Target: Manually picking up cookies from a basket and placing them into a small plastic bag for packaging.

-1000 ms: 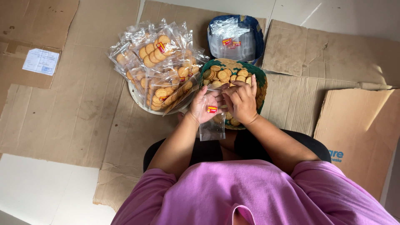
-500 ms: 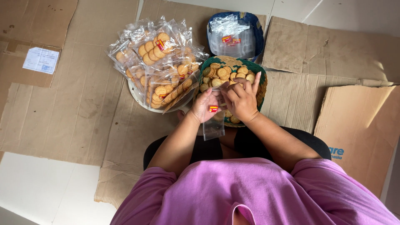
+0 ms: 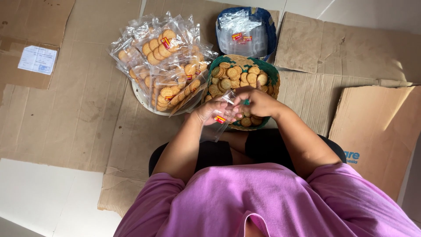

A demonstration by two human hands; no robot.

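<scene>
While I sit on flattened cardboard (image 3: 79, 114) with my knees apart, both my hands meet over the near edge of the green woven basket (image 3: 272, 75) of loose round biscuits (image 3: 232, 79). My left hand (image 3: 212, 110) is curled around a small clear plastic bag (image 3: 217, 125), pinching it near its mouth; the bag hangs down toward my lap and carries a little red-and-yellow sticker label (image 3: 220, 119) near its top. My right hand (image 3: 256, 102) is closed narrow, its fingertips gathered at the bag's opening; whether a biscuit sits between them I cannot tell.

Left of the basket, touching its side, stands a heap of filled clear packets (image 3: 164, 66) on a pale round tray (image 3: 141, 97). Each packet shows rows of golden biscuits and wears the same small red-and-yellow sticker on its front. Beyond the basket, at the far edge, a blue bag (image 3: 270, 22) holds a stack of empty clear bags (image 3: 243, 37), their red-and-yellow labels showing in the upper middle.

Far to my left, a white rectangular paper label (image 3: 37, 59) with bluish print is stuck on a brown cardboard flap. To my right, a cardboard sheet (image 3: 377, 131) bears blue printed lettering at its near inner edge, just beside my pink sleeve (image 3: 351, 193).
</scene>
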